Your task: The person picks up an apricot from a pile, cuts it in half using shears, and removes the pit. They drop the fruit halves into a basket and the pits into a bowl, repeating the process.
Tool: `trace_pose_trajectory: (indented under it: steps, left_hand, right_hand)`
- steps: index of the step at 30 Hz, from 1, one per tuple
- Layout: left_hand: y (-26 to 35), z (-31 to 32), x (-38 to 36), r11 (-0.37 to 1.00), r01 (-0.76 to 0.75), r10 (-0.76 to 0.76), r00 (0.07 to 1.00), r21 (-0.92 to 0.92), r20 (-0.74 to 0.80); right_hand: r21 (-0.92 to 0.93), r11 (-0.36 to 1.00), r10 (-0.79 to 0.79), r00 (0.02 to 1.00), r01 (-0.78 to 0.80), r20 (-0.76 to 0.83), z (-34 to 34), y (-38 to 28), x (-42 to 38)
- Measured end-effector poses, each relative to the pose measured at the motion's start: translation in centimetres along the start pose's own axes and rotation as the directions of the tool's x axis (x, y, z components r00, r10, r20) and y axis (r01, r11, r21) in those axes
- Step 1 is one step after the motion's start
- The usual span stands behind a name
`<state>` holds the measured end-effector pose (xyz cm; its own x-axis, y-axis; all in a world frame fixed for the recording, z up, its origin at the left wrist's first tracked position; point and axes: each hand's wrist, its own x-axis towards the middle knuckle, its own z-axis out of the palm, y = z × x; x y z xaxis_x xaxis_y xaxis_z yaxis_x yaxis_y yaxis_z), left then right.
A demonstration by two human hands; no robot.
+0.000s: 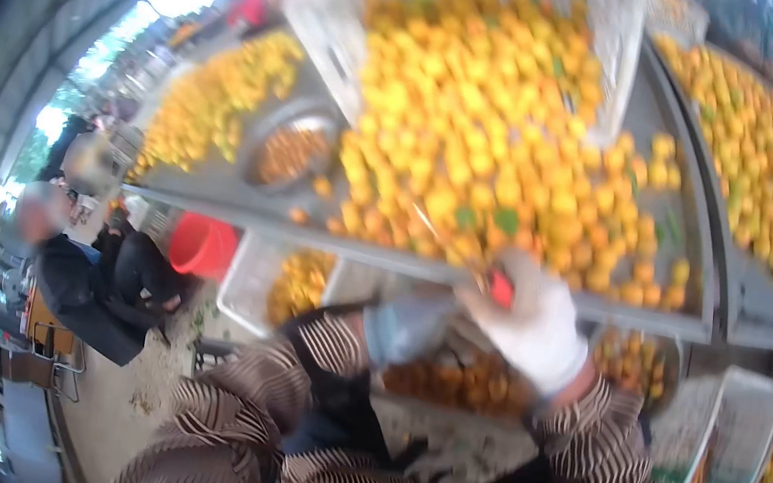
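Observation:
My right hand [533, 326], in a white glove, is closed over the front edge of the metal table [461, 274]. A red-handled tool [501, 287] shows between its fingers, and a thin, blurred line runs from it toward the fruit. My left hand [414, 326], in a bluish-grey glove, is beside it on the left, just below the table edge. Its fingers are smeared by motion. Yellow-orange apricot-like fruits [479, 146] with a few green leaves are heaped before both hands, spilling from a tipped white crate [618, 67].
A metal bowl [293, 144] holds orange pieces. Under the table stand a red bucket [204, 246], a white crate [247, 281] and a container of brownish-orange pieces [460, 382]. White crates [739, 439] stand at right. A person [90, 274] sits at left. More fruit [763, 166] covers the neighbouring table.

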<state>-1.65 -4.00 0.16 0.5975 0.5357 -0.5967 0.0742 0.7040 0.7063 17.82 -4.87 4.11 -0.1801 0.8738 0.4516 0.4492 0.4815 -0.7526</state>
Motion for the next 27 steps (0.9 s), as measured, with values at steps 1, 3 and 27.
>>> trace_pose_trajectory:
  steps: [1, 3, 27]
  left_hand:
    - [-0.2, -1.7, 0.7, 0.986, -0.051, 0.060, 0.997, -0.160, 0.048]
    - [1.5, -0.4, -0.1, 0.966, -0.201, 0.201, 0.979, -0.164, -0.016]
    - [14.8, -22.2, -10.6, 0.647, -0.704, 0.733, 0.469, 0.293, -0.492]
  right_hand:
    - [0.010, 0.997, 0.075, 0.996, -0.076, 0.048, -0.3, -0.7, 0.6]
    - [-0.010, 0.987, 0.160, 0.980, -0.160, 0.121, 0.2, -0.8, 0.6]
    - [-0.180, 0.983, 0.067, 0.989, -0.042, 0.132, -0.1, -0.3, 0.1]
